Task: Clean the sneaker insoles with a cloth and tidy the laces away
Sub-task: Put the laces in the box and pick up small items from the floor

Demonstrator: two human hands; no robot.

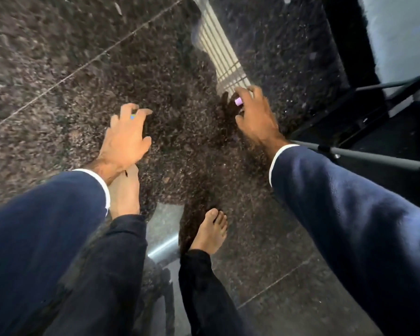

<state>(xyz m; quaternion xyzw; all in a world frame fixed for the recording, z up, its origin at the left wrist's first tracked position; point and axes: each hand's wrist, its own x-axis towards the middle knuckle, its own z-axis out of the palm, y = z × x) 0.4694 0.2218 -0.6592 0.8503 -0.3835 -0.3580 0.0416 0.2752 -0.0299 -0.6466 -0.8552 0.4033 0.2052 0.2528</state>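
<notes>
Down at floor level, bare feet point(211, 229) stand on the speckled stone floor point(58, 69), and both arms reach out. Left hand point(125, 139) spread, fingers loosely curled, holding nothing; right hand point(255, 115) likewise, beside a bright grid-shaped reflection point(218, 49). No sneaker, cloth or laces in sight: best to find them first, then crouch steadily.
</notes>
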